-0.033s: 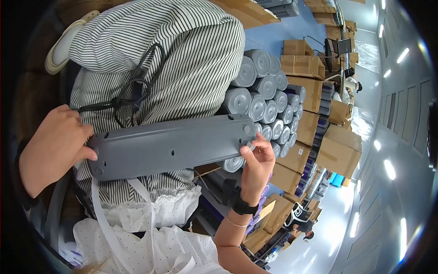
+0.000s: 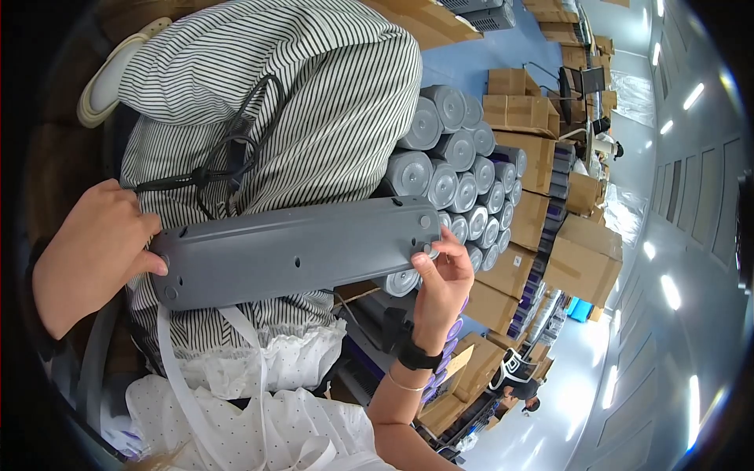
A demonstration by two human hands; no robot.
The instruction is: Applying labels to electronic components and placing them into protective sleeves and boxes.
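Across my striped lap lies a long dark grey plastic housing [image 2: 259,255], with small screw holes and round pads near its ends. My left hand [image 2: 98,251] is closed on its left end, the thumb resting by the corner. At the right end, my right hand [image 2: 446,276] grips the edge, its thumb and fingers at a round grey pad [image 2: 429,250] by the corner. The underside of the housing and some fingertips are hidden.
Beyond the housing, several grey cylinders [image 2: 463,188] are stacked with their round ends showing. Cardboard boxes [image 2: 585,259] stand farther right. A person [image 2: 522,392] is at the lower right, in the distance. A black cord [image 2: 200,177] hangs from my striped clothing.
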